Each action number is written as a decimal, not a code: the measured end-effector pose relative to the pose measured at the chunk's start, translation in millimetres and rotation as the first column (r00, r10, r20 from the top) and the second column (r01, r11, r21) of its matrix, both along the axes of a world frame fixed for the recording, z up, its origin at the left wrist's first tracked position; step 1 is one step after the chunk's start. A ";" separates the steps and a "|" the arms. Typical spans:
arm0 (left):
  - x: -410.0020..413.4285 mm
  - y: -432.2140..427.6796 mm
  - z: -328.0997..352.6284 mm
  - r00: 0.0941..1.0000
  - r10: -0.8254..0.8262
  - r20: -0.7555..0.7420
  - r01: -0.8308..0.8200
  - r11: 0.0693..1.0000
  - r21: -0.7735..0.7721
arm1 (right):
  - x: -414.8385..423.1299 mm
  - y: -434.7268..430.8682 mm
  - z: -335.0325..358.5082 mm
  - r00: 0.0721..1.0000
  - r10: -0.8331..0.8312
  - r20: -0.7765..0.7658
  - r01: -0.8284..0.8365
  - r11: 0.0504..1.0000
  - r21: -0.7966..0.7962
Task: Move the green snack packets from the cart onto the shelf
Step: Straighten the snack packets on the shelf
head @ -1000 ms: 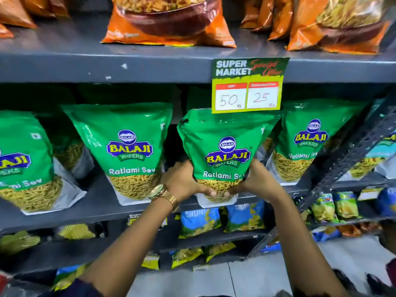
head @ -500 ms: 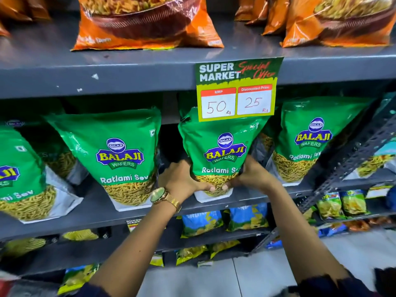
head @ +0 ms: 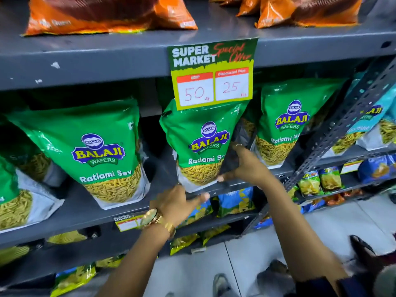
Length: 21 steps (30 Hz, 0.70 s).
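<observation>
A green Balaji Ratlami Sev packet [head: 201, 133] stands upright on the grey middle shelf [head: 85, 209], its top tucked behind the price card. My right hand [head: 244, 163] grips its lower right edge, thumb on the front and fingers behind. My left hand [head: 177, 202], wearing a gold watch, hovers just under the packet's bottom at the shelf lip, fingers apart and holding nothing. More green packets stand to the left [head: 102, 151] and right [head: 287, 125]. The cart is out of view.
A "Super Market" price card [head: 212, 73] hangs from the shelf above, which carries orange packets [head: 107, 16]. Blue and yellow packets [head: 235, 200] fill the lower shelves. A perforated metal upright [head: 342, 125] slants at right. Tiled floor [head: 246, 264] lies below.
My left hand has let go of the packet and dropped below the shelf edge. My right hand has slid up along the packet's right side. The packet now stands further back on the shelf.
</observation>
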<state>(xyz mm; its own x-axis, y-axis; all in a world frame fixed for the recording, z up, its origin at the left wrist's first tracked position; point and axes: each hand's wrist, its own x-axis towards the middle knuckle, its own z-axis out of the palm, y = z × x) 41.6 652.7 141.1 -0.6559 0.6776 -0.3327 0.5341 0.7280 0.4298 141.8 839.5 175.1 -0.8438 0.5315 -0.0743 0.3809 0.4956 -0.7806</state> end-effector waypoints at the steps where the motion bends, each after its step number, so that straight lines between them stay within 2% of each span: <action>1: 8.0 1.6 -1.9 0.992 -0.034 0.121 0.034 0.999 0.006 | 8.1 3.8 1.7 1.000 0.021 0.019 -0.020 0.999 -0.035; 2: 16.5 6.1 -4.2 0.970 -0.067 0.235 0.060 0.998 0.037 | 15.2 10.4 1.6 0.998 0.037 0.042 -0.033 0.995 -0.090; 4: 34.3 22.4 -8.4 0.922 -0.147 0.357 0.095 0.983 0.158 | 27.7 23.8 1.8 0.993 0.052 0.108 -0.031 0.982 -0.187; 7: 57.1 63.3 -6.8 0.904 -0.197 0.380 0.050 0.930 0.363 | 45.0 46.1 8.8 0.989 0.042 0.144 -0.018 0.986 -0.167; 11: 69.8 120.2 -3.1 0.920 -0.158 0.360 -0.060 0.848 0.526 | 67.5 79.0 19.8 0.971 -0.027 0.239 0.052 0.994 -0.101; 14: 71.7 152.0 -6.1 0.932 -0.135 0.335 -0.085 0.819 0.567 | 84.8 109.0 15.0 0.936 -0.134 0.326 0.145 0.989 -0.008; 17: 68.7 174.3 -12.1 0.966 -0.098 0.237 -0.050 0.834 0.549 | 98.2 131.8 10.9 0.846 -0.300 0.441 0.267 0.954 0.137; 19: 68.3 185.5 -12.5 0.973 -0.100 0.209 -0.031 0.838 0.544 | 101.0 139.9 10.1 0.815 -0.364 0.451 0.342 0.930 0.133; 21: 69.1 195.9 -12.4 0.972 -0.089 0.218 -0.040 0.850 0.526 | 97.8 142.7 8.9 0.851 -0.354 0.389 0.355 0.932 0.073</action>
<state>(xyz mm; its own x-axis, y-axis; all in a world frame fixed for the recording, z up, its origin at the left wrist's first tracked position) 110.7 848.6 128.7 -0.5877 0.8069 -0.0599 0.3902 0.3475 0.8526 239.6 982.2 184.0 -0.5003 0.7885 -0.3576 0.8029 0.2679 -0.5326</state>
